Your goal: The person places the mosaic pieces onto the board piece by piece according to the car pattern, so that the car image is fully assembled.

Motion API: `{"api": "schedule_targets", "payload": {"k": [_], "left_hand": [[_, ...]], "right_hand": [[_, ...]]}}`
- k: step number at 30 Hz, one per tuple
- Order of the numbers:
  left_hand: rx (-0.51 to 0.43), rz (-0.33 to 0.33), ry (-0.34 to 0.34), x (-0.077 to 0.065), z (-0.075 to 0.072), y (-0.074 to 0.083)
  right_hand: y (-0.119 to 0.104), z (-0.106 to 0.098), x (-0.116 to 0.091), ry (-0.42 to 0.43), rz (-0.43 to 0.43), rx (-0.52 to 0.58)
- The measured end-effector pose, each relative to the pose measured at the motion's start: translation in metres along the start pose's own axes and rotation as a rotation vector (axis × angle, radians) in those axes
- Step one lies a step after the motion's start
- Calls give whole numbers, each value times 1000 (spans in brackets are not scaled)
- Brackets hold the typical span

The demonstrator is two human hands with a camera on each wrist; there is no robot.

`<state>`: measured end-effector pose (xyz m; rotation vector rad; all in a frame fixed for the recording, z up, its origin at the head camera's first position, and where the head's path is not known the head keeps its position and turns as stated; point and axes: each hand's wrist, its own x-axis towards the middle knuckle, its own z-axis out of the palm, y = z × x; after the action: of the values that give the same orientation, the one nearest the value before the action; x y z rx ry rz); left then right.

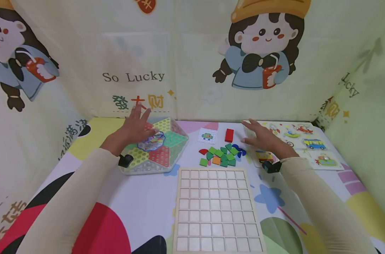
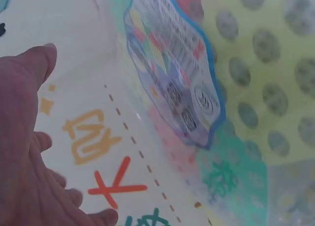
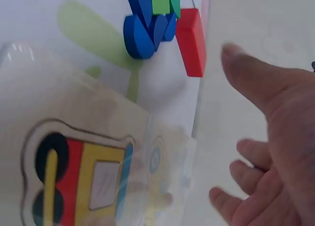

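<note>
Sleeves (image 1: 73,197) (image 1: 323,201) cut off; hands (image 1: 129,131) (image 1: 266,139) partly hide star board (image 1: 159,155), picture boards (image 1: 314,144); contact unclear.

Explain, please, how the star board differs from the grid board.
The star board looks six-sided; the grid board is four-sided. The star board is multicoloured; the grid board is pale. The star board bears round spots; the grid board, squarish cells. Both lie on the cloth.

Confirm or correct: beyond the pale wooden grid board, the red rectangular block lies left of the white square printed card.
Wrong side: in the head view, the red rectangular block lies right of the white square printed card, beyond the pale wooden grid board.
</note>
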<state>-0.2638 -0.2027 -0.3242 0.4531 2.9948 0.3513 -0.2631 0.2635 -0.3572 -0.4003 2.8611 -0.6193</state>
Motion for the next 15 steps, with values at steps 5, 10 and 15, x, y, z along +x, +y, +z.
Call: {"api": "schedule_targets", "payload": {"k": [5, 10, 15], "left_hand": [[-68, 62, 16, -6, 3, 8], [-121, 142, 55, -14, 15, 12], [-216, 180, 72, -24, 31, 17]], "right_hand": [[-4, 3, -2, 83, -8, 56], [-9, 7, -2, 150, -14, 109], [-12, 13, -4, 160, -65, 144]]}}
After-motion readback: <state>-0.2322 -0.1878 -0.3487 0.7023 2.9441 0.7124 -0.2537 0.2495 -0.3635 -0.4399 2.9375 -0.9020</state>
